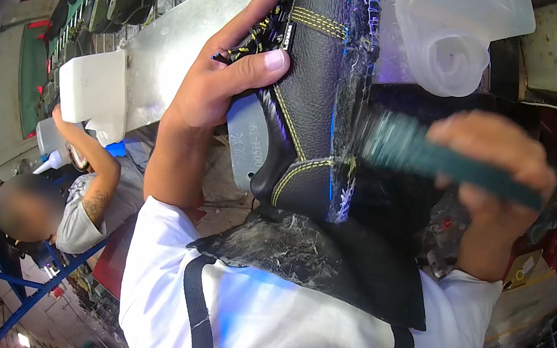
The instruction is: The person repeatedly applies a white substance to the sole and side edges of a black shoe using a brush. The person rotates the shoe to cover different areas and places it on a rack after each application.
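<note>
Left fingers [259,12] spread, gripping shoe [312,77] | right fingers [484,137] clasp brush [407,143]

Left hand [208,86] holds black, yellow-stitched shoe [310,91]; right hand [507,155], blurred, holds green brush [403,144] just beside shoe's roughened edge; co-worker [83,223] at far left.
</note>
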{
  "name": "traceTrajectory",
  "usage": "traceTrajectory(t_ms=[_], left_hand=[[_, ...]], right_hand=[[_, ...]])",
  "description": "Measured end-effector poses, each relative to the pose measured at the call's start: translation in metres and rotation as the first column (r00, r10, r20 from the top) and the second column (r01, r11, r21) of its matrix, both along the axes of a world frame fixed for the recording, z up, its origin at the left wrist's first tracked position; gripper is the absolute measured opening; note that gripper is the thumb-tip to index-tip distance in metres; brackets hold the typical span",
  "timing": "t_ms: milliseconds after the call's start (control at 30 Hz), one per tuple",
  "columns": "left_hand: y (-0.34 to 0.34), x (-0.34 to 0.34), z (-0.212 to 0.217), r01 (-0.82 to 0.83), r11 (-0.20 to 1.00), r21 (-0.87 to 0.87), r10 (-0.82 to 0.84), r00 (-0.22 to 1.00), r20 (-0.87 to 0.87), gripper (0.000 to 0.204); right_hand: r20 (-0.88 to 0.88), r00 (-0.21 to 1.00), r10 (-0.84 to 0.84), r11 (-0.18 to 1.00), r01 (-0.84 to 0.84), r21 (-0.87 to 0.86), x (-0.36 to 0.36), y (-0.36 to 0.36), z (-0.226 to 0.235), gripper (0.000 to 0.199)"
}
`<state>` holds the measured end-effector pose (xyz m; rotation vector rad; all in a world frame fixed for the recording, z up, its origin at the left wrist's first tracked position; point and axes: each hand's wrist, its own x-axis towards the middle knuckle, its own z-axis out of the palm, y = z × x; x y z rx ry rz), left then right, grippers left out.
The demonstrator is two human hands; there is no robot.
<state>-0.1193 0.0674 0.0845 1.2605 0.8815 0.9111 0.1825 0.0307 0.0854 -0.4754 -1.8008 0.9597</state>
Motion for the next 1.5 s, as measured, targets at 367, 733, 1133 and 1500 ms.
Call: traceTrajectory(t_ms=[367,733,1133,1500], left_hand=[[0.006,-0.018,0.003,0.034,0.996,-0.084,-0.025,0.994,0.106,0.078],[0.007,-0.028,0.002,0.104,0.994,-0.024,-0.104,0.994,0.027,0.077],[0.007,-0.022,0.004,0.081,0.996,-0.024,-0.081,0.997,0.003,0.078],[-0.012,-0.001,0.007,0.075,0.997,0.034,-0.073,0.995,-0.064,0.083]], right_hand=[[0.211,0.977,-0.038,0.982,-0.003,0.190,-0.018,0.030,0.015,0.026],[0.204,0.952,-0.229,0.973,0.220,0.066,-0.008,0.052,0.016,0.029],[0.289,0.952,-0.098,0.960,0.014,0.279,-0.012,0.033,0.021,0.028],[0.464,0.846,-0.261,0.917,0.067,0.392,0.010,0.012,0.040,0.026]])
